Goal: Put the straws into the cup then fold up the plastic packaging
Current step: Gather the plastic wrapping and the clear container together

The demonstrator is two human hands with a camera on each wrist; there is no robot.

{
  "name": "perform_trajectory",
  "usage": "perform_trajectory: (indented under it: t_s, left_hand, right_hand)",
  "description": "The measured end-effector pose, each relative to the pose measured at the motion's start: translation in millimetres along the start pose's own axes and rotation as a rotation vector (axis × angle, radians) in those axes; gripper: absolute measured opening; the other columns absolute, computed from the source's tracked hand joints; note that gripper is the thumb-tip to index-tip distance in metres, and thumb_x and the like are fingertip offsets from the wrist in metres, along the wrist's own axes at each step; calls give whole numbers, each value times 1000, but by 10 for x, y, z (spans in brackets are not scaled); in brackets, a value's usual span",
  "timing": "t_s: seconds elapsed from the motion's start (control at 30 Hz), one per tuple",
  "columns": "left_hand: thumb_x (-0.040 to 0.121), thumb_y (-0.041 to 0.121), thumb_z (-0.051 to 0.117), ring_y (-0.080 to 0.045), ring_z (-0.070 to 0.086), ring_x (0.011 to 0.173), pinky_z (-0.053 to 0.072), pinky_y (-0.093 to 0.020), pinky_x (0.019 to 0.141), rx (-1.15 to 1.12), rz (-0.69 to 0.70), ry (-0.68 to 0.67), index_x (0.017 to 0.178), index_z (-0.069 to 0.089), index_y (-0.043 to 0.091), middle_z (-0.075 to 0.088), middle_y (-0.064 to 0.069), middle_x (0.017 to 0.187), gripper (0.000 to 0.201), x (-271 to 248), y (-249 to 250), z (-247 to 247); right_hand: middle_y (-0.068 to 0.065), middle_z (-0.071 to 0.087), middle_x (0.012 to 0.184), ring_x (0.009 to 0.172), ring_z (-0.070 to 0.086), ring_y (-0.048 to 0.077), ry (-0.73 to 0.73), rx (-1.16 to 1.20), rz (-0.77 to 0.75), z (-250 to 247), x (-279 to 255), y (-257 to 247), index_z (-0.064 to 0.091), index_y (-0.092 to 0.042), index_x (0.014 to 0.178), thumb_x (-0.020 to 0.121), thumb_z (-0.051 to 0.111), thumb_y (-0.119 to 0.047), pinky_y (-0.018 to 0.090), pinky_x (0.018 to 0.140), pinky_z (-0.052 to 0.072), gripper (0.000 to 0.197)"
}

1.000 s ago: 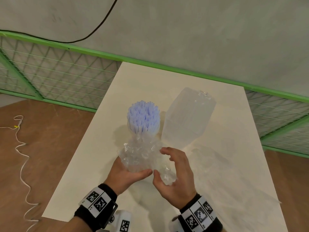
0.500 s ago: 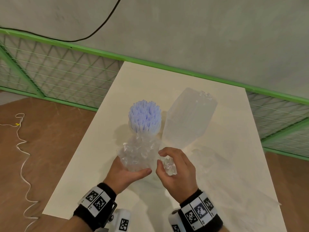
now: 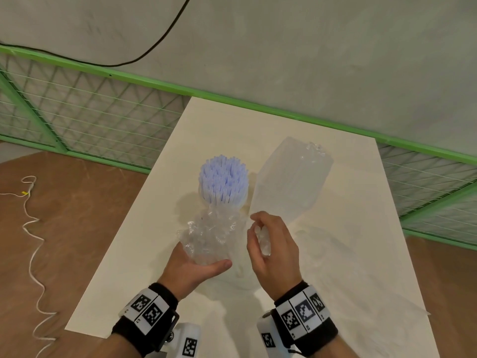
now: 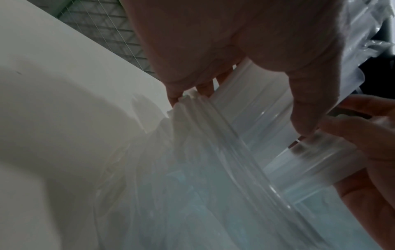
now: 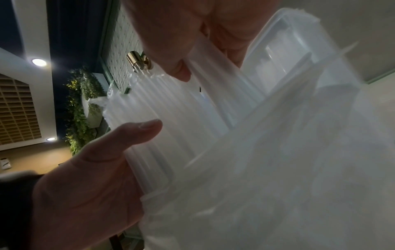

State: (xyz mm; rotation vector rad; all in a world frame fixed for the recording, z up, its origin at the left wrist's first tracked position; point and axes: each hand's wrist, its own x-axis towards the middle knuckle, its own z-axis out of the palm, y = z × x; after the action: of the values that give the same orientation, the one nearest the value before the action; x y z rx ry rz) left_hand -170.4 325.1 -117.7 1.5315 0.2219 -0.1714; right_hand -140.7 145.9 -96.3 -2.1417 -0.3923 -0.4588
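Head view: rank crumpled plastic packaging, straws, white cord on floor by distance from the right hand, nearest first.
1. Crumpled plastic packaging: just left of the right hand, gripped by the left hand.
2. Straws: beyond it, standing bunched on the table.
3. White cord: far left, on the floor.

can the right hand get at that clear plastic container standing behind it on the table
Probably yes. The right hand sits just in front of the container with nothing between them, but its fingers already pinch a piece of plastic packaging, which it would need to release first.
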Motion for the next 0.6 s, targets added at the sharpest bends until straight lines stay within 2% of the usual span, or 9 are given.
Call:
perform_trajectory:
  t_s: [0.1, 0.2, 0.3, 0.4, 0.5, 0.53, 0.6]
  left_hand:
    - [61, 9, 91, -4, 70, 97, 51, -10, 74, 3, 4, 1, 113, 63, 26, 74, 11, 103, 62, -5, 7, 0]
    - [58, 13, 91, -4, 70, 95, 51, -10, 74, 7, 1, 9, 112, 63, 26, 74, 11, 103, 62, -13, 15, -4]
    - [62, 4, 90, -5, 70, 94, 51, -10, 74, 10, -6, 11, 110, 65, 24, 75, 10, 101, 58, -11, -5, -16]
    - [64, -1, 87, -4, 71, 90, 51, -10, 72, 11, -6, 5, 107, 65, 23, 75, 10, 98, 54, -13, 5, -8]
    - [62, 0, 89, -5, 71, 89, 52, -11, 71, -3, -13, 9, 104, 66, 22, 76, 10, 95, 53, -19, 5, -11]
    - [59, 6, 92, -7, 72, 89, 53, -13, 72, -13, -18, 12, 104, 66, 23, 76, 9, 96, 55, -15, -10, -18]
    - [49, 21, 93, -9, 72, 91, 54, -20, 76, -32, -32, 17, 105, 67, 24, 76, 6, 97, 62, -18, -23, -30]
  right_hand:
    - [0, 53, 96, 82, 53, 5, -12, -20, -82, 10, 24, 14, 62, -21, 120, 92, 62, -10, 9, 73, 42, 30]
    - [-1, 52, 97, 82, 52, 7, -13, -6, -74, 2, 31, 7, 62, -25, 112, 92, 60, -20, 12, 72, 43, 20]
    - [-4, 56, 101, 92, 53, 1, -26, -11, -46, -17, 40, -9, 58, -21, 106, 92, 62, -20, 7, 80, 40, 15]
    - [-8, 63, 101, 97, 51, -14, -79, -12, 22, -16, 35, -20, 58, -16, 108, 94, 61, -21, 0, 82, 36, 16]
    - [-5, 68, 102, 98, 51, -19, -52, 3, -6, -96, 101, -107, 60, -14, 112, 93, 64, -10, -2, 83, 36, 20]
    - [-3, 69, 103, 100, 53, -16, -13, 5, -51, -147, 148, -142, 63, -12, 114, 91, 66, -5, 0, 85, 37, 24]
    - [-1, 70, 103, 100, 62, -2, 52, 28, -127, -251, 267, -200, 67, -8, 114, 88, 68, 0, 8, 88, 44, 27]
